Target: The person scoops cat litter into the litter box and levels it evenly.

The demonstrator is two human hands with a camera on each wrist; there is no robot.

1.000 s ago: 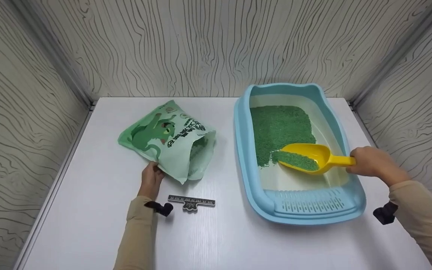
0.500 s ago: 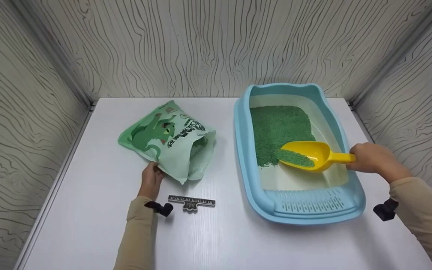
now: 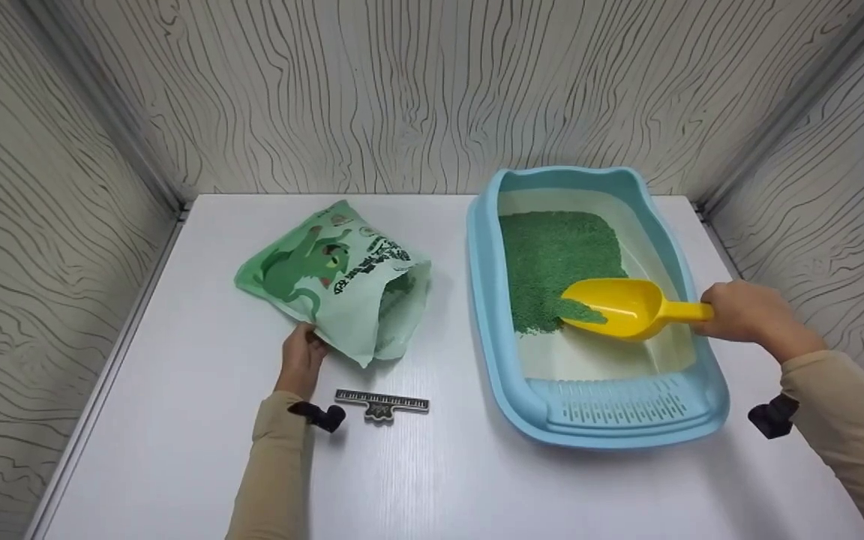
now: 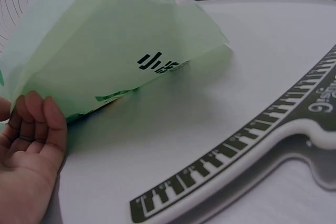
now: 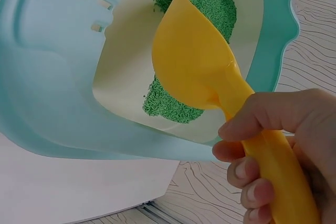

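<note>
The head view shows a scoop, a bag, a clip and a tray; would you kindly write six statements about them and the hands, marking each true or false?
1. The right hand holds the scoop by its handle. True.
2. The left hand holds the bag near its edge. True.
3. The bag's mouth is sealed. False: it gapes open.
4. The clip lies on the table, touching neither the bag nor the tray. True.
5. In the head view, the tray stands left of the bag. False: it stands right of it.
6. The scoop is empty. False: some green pellets lie in it near the tip.
</note>
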